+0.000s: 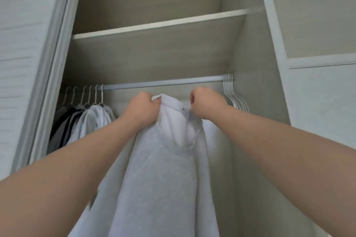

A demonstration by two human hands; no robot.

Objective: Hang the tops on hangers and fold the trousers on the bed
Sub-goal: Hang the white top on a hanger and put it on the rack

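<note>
Both arms reach up. The left hand [143, 107] and the right hand [207, 103] each grip the collar of one white top [163, 169], at the centre, just under the rail [163, 82]. At 9 o'clock hang six hung tops [86, 121]. At 3 o'clock the empty hangers [231, 92] are too bunched to count.
</note>
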